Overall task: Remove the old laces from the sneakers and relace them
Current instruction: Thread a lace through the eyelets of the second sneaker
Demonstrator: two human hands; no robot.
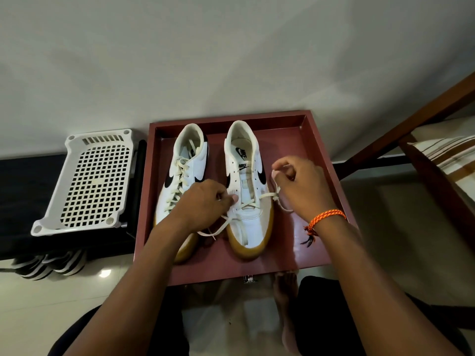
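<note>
Pale wall fills the top of the view, and a shiny tiled floor (77,299) runs along the bottom. On a stand sits a dark red tray (305,155) with two white sneakers side by side, toes pointing toward the person. Both have black swoosh marks and tan soles.

One sneaker, the left sneaker (180,176), has its cream lace done up to the top. Beside it, the right sneaker (246,186) has its lace (264,196) only through the holes near the toe. Its upper holes are bare.

Fingers of the left hand (203,201) are curled and pinch the lace at the sneaker's left row of holes. A loose end trails out below that hand onto the tray. Just right of the sneaker, the right hand (300,186) pinches the other end of the lace and lifts it. An orange bracelet (326,218) is tied on that wrist.

Left of the tray lies a white plastic rack (90,181) full of square holes. At the far right stands a brown wooden frame (411,124).
</note>
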